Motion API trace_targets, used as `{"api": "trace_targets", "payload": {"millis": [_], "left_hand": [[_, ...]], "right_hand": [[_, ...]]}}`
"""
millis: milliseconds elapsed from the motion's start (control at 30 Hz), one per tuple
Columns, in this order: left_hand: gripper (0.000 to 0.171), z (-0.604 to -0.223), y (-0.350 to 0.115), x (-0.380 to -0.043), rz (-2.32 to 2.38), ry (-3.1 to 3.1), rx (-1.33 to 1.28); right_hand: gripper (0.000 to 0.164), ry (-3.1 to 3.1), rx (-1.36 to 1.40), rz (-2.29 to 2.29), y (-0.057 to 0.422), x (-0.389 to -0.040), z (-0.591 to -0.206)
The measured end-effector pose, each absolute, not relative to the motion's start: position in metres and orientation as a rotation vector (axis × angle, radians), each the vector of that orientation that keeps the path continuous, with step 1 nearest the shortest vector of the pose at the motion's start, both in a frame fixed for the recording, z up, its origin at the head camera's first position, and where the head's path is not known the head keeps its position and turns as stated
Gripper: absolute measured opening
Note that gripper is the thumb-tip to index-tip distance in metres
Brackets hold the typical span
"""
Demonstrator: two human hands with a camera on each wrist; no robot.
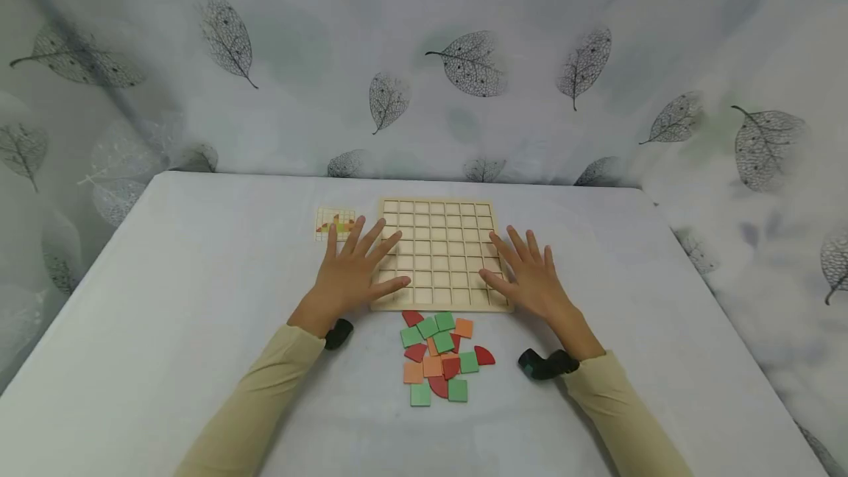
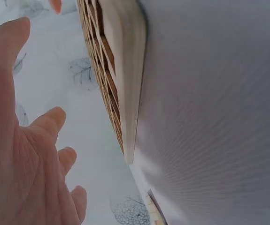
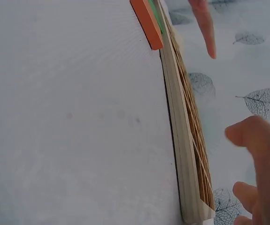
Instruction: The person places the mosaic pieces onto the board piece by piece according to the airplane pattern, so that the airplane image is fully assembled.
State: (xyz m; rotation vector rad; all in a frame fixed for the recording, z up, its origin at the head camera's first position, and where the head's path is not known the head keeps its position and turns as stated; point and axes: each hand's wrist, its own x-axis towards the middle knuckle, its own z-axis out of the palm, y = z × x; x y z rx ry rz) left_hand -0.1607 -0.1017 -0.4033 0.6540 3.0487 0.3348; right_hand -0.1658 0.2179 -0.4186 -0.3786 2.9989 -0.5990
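A pale wooden grid board (image 1: 440, 247) with square cells lies flat on the white table. My left hand (image 1: 351, 274), fingers spread, hovers over the board's left side, and in the left wrist view the palm (image 2: 27, 173) is raised beside the board's edge (image 2: 130, 84). At the right side my right hand (image 1: 533, 280) spreads its fingers over the border; the right wrist view shows its thumb (image 3: 254, 133) apart from the wooden rim (image 3: 179, 126). Neither hand holds anything. Behind the left fingertips sits a small pattern card (image 1: 324, 218), partly covered.
In front of the board lies a loose pile of flat pieces: green squares (image 1: 420, 394), orange squares (image 1: 413, 372) and red quarter-circles (image 1: 485, 355), some overlapping. A leaf-patterned cloth (image 1: 285, 94) hangs behind the table (image 1: 165, 278). Black wrist devices (image 1: 546, 365) sit at both wrists.
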Motion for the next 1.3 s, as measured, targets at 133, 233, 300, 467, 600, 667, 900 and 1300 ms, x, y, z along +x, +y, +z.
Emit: {"api": "trace_targets", "payload": {"millis": [133,233,300,467,600,667,900,1300], "left_hand": [[0.080,-0.405,-0.100,-0.157,0.279,3.059,0.670],[0.080,-0.407,-0.099,-0.154,0.257,3.073,0.702],[0.080,-0.407,-0.098,-0.153,0.278,3.086,0.747],[0.076,-0.407,-0.097,-0.148,0.383,3.091,0.886],[0.076,-0.406,-0.095,-0.146,0.456,3.026,0.966],[0.076,-0.406,-0.094,-0.146,0.510,2.970,1.006],[0.048,-0.410,-0.095,-0.150,0.777,2.782,1.323],[0.022,-0.411,-0.100,-0.151,0.789,2.591,1.458]], "right_hand": [[0.081,2.939,-0.402,-0.715,0.220,-0.166,-0.421],[0.081,2.902,-0.412,-0.791,0.221,-0.166,-0.425],[0.078,2.890,-0.425,-0.829,0.223,-0.167,-0.428],[0.066,2.886,-0.454,-0.994,0.226,-0.169,-0.430],[0.050,2.894,-0.532,-1.194,0.228,-0.172,-0.435],[0.045,2.876,-0.585,-1.279,0.230,-0.173,-0.439],[0.042,2.812,-0.706,-1.413,0.232,-0.175,-0.446],[0.039,2.863,-0.702,-1.340,0.231,-0.173,-0.447]]}}
